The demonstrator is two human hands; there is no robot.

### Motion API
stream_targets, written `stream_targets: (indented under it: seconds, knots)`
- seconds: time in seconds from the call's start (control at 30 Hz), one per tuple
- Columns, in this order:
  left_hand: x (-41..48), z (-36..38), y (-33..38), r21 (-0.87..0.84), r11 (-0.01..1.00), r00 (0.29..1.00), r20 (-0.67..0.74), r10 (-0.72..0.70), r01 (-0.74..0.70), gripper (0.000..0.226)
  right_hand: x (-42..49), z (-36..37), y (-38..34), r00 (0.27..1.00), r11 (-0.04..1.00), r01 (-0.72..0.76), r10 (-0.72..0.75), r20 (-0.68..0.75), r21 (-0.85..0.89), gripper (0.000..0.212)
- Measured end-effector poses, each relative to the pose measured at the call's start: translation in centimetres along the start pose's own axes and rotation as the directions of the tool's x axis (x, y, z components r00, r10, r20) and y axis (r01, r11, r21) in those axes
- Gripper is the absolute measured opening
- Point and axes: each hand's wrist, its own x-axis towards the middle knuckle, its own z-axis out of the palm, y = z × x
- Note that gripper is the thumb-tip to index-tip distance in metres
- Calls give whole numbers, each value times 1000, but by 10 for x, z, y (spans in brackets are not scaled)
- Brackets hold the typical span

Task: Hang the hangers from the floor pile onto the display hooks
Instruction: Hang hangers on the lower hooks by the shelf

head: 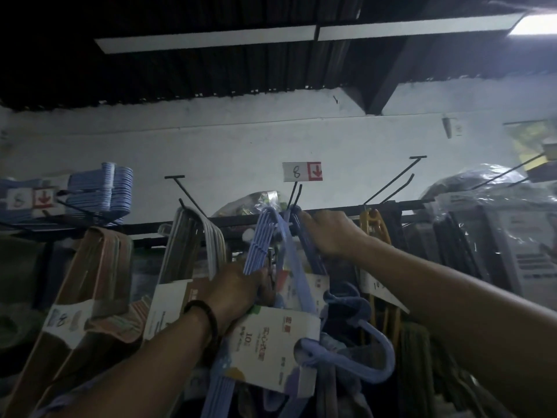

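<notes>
Reaching up, both arms work at the middle display hook (294,196), the one under a white tag (302,171) marked 8 with a red arrow. Right hand (330,232): fingers curled shut around the dark blue hangers' (307,239) hook ends, right at the base of the wire hook by the rail (331,213). Left hand (238,292), black band (205,318) on the wrist: fingers closed on the lower stems of a light blue hanger bundle (260,239), whose tops sit just left of the right fingers. Below the left fingers, a white card sleeve (271,351) wraps more blue hangers. Beyond the left fingers hang grey hangers (193,236); past the right fingers, a yellow hanger (375,229). Floor pile out of view.
</notes>
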Motion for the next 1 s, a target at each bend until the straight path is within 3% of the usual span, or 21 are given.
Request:
stream_targets:
  seconds: [0.07, 0.13, 0.33, 0.43, 0.5, 0.63, 0.73, 0.8, 0.9, 1.0]
  knots:
    - [1, 5, 7, -41, 999, 1000, 8, 10, -10, 33, -17, -15, -18, 998, 991, 4, -14, 68, 134, 67]
    - [3, 11, 13, -78, 997, 1000, -20, -1, -1, 32, -36, -24, -34, 982, 993, 42, -62, 181, 109, 70]
    - [12, 22, 33, -81, 997, 1000, 11, 19, -19, 30, -32, -27, -47, 984, 928, 63, 4, 178, -366, 26]
    - [16, 18, 42, -94, 994, 998, -22, 61, -62, 40, -21, -33, -50, 991, 893, 28, 34, 130, -448, 20]
    - [11, 17, 48, -136, 986, 995, 1, 96, -95, 34, -17, -38, -54, 994, 865, 2, 55, 98, -501, 23]
    - [-2, 22, 40, -105, 980, 978, 103, 182, -171, 19, -11, -38, -54, 990, 871, -5, 75, 122, -492, 13]
    - [-5, 24, 26, -150, 981, 976, 165, 144, -119, 23, -9, -40, -53, 985, 878, -39, 115, 132, -477, 12]
    - [-4, 25, 20, -173, 978, 974, 173, 148, -118, 23, -5, -37, -51, 977, 870, -31, 130, 169, -492, 25]
    - [-3, 26, 15, -255, 960, 973, 168, 161, -115, 22, 3, -30, -49, 973, 865, 17, 100, 206, -501, 15]
    - [-3, 20, 19, -220, 965, 967, 178, 182, -141, 22, 2, -33, -50, 978, 867, 35, 73, 197, -498, 15]
